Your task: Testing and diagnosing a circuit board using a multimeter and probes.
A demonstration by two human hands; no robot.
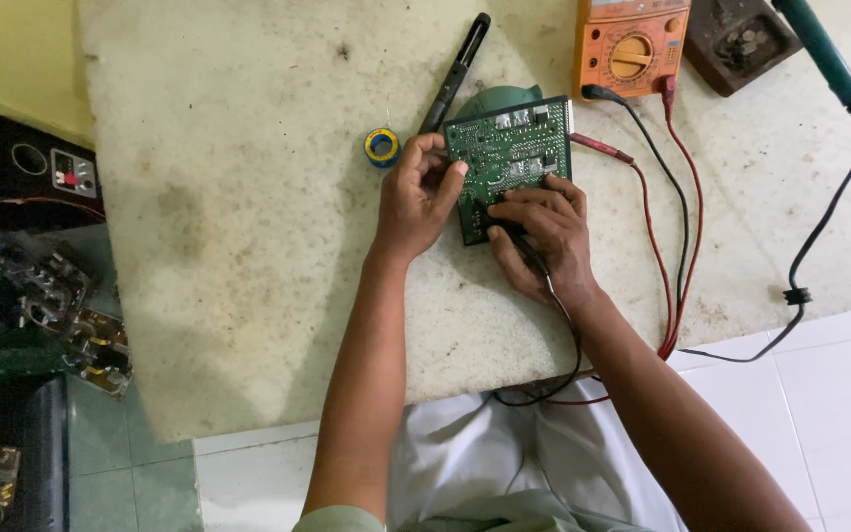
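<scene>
A green circuit board point(509, 148) lies solder side up on the pale stone worktop point(248, 246). My left hand point(416, 197) grips the board's left edge, thumb on top. My right hand point(544, 236) rests on the board's lower right part and holds a black meter probe point(534, 258) whose lead runs back toward me. A red probe point(601, 148) lies on the top just right of the board. Both leads go to an orange multimeter point(630, 44) at the far edge.
A small blue and yellow solder spool point(382, 146) sits left of the board. A black soldering tool point(455, 74) lies beyond it, a teal-handled iron point(824, 54) at far right with its black cord. Loose circuit boards point(46, 305) lie on the floor at left.
</scene>
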